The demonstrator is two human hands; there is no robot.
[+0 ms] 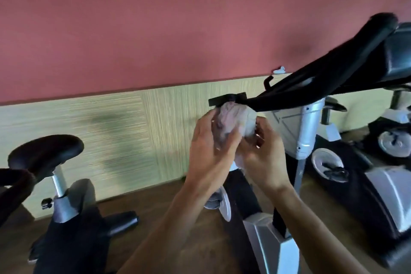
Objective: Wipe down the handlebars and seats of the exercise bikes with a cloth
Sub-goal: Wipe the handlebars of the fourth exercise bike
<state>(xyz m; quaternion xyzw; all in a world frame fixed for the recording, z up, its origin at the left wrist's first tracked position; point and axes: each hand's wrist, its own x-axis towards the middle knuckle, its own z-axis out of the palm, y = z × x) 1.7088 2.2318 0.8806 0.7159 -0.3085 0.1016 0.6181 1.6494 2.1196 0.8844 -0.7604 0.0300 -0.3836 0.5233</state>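
A crumpled white cloth is bunched between both hands at the centre of the head view. My left hand grips its left side and my right hand holds its right side. The cloth sits just under the end of a black handlebar that slopes up to the right from a silver-framed exercise bike. A black seat on a silver post belongs to another bike at the lower left. The picture is motion-blurred.
A red wall with pale wood panelling runs behind the bikes. A third bike with silver pedals stands at the right. A second black handlebar end pokes in at the left edge. The floor is dark wood.
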